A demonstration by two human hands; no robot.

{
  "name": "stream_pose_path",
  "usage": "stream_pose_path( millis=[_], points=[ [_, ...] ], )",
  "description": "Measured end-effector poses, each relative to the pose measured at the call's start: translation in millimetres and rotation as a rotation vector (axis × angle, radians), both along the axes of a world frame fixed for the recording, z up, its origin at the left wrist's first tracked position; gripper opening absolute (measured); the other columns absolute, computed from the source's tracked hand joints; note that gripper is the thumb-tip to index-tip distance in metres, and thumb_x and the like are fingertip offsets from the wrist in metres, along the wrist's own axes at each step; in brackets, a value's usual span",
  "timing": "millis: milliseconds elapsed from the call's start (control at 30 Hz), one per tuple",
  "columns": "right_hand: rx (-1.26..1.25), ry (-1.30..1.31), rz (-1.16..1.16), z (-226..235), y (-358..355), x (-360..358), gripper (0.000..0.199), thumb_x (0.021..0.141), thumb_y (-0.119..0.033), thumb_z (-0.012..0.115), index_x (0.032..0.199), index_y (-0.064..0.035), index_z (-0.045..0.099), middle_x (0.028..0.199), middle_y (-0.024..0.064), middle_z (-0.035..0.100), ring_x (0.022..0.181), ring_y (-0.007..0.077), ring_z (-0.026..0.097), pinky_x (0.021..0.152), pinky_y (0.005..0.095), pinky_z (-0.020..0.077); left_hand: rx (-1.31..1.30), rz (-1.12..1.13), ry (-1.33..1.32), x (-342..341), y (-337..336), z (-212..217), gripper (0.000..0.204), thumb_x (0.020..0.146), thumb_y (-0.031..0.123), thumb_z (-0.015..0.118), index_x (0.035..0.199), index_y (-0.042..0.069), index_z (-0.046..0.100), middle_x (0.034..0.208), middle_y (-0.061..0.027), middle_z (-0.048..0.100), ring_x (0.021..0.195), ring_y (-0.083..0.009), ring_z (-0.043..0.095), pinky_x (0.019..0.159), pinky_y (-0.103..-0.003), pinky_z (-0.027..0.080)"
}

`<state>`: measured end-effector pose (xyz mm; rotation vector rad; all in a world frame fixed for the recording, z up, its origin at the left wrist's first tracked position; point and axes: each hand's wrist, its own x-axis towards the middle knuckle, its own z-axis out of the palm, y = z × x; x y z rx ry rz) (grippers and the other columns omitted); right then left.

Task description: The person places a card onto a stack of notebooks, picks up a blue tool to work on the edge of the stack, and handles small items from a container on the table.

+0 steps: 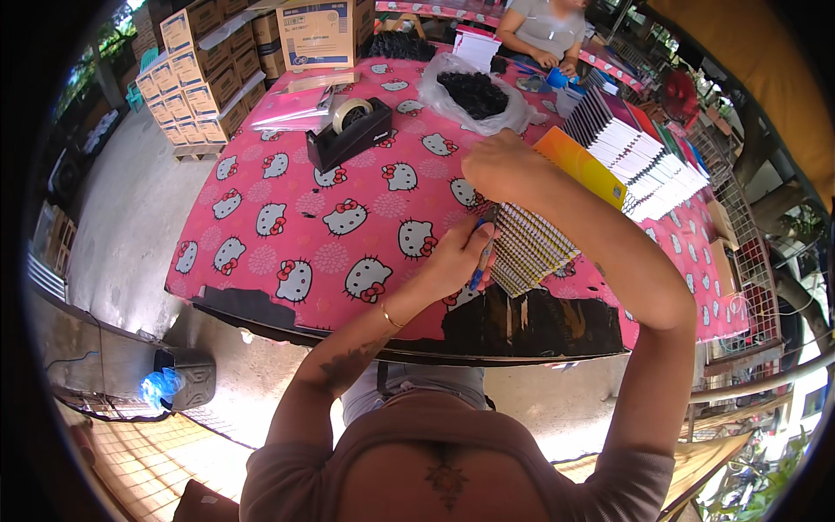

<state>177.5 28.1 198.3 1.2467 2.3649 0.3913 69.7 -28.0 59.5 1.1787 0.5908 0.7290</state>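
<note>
My left hand (465, 250) is closed around a blue-handled hand tool (476, 278), whose exact kind the fingers partly hide. The tool's dark end points up toward the near left corner of a stack of spiral-bound notebooks (532, 252). A yellow-orange cover (587, 170) lies on top of this stack, and the bound edges face me. Bent at the wrist, my right hand (497, 165) is at the far left end of the stack, with its forearm crossing above the notebooks. The right fingers are turned away and hidden.
A black tape dispenser (350, 135) stands at left on the pink patterned tablecloth (304, 235), by pink plastic-wrapped sheets (291, 109). Farther back is a plastic bag of black coils (474, 94). Tall notebook stacks (639, 148) rise at right. Another person (544, 39) sits across; cartons (196, 74) are piled far left.
</note>
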Motion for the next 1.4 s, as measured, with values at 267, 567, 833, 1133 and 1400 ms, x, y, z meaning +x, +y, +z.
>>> stream_pose_path(
  millis=[267,567,833,1133,1400],
  points=[
    [0.001,-0.014,-0.008,-4.8,0.7,-6.3,0.013,0.078,-0.013,0.060,0.080,-0.0069,0.072,0.085,0.0126,0.071,0.087,0.0265,0.069,0.073,0.0405,0.0476,-0.134,-0.034,-0.032,-2.7,5.6,-10.5,0.044,0.101,0.035,0.043,0.124,-0.002,0.047,0.094,-0.0148,0.065,0.079,-0.0259,0.070,0.060,-0.035,0.059],
    [0.022,0.044,-0.017,-23.1,11.4,1.8,0.017,0.081,-0.010,0.056,0.083,-0.0067,0.072,0.086,0.0136,0.071,0.084,0.0293,0.069,0.072,0.0418,0.0514,-0.028,-0.066,0.034,-3.8,3.1,-7.7,0.044,0.100,0.036,0.044,0.123,-0.001,0.048,0.089,-0.0114,0.063,0.073,-0.0223,0.069,0.058,-0.033,0.058],
    [-0.073,0.085,0.019,-22.5,9.0,-2.9,0.013,0.076,-0.004,0.059,0.082,-0.0005,0.070,0.086,0.0185,0.069,0.083,0.0341,0.069,0.068,0.0443,0.0548,-0.105,0.019,-0.006,0.0,6.6,-16.0,0.042,0.100,0.034,0.044,0.120,-0.002,0.048,0.081,-0.0081,0.060,0.061,-0.0184,0.063,0.053,-0.031,0.057],
    [-0.095,0.058,-0.042,-29.3,14.3,-0.6,0.015,0.074,-0.007,0.066,0.088,-0.0030,0.072,0.089,0.0158,0.070,0.086,0.0323,0.068,0.071,0.0434,0.0541,-0.054,0.004,0.035,-2.7,-5.8,-20.0,0.043,0.101,0.035,0.043,0.119,-0.003,0.049,0.081,-0.0087,0.060,0.060,-0.0186,0.063,0.051,-0.033,0.057],
    [-0.128,-0.051,-0.068,-30.4,12.9,-8.6,0.017,0.076,-0.014,0.066,0.090,-0.0061,0.073,0.096,0.0121,0.071,0.094,0.0278,0.067,0.076,0.0409,0.0509,-0.048,0.007,0.043,-2.8,8.8,-26.8,0.042,0.100,0.034,0.044,0.117,-0.004,0.050,0.086,-0.0124,0.064,0.065,-0.0220,0.067,0.053,-0.035,0.058]
  ],
)
